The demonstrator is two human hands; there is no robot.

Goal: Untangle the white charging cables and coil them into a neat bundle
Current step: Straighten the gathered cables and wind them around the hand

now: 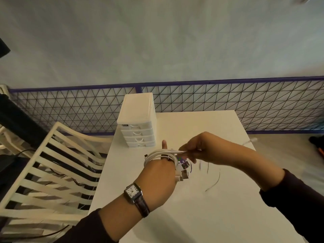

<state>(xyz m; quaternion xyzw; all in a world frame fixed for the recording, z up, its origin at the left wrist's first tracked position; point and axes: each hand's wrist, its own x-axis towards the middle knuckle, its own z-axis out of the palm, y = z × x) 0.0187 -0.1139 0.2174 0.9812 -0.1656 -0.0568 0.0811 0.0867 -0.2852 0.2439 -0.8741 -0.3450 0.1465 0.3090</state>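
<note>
The white charging cables (157, 153) are wound in several loops around my left hand (157, 174), which is raised over the white table (201, 216) with its back toward me and one finger pointing up. Their plug ends (183, 175) hang at the thumb side of that hand, seemingly held there. My right hand (201, 148) pinches a few strands just right of the coil. A loose tail (214, 183) trails below it, blurred, above the table. My left wrist carries a watch.
A small white drawer unit (138, 123) stands at the table's far left corner. A cream slatted chair (52, 172) sits to the left of the table. A wire mesh fence (228, 106) runs behind, with a grey wall above.
</note>
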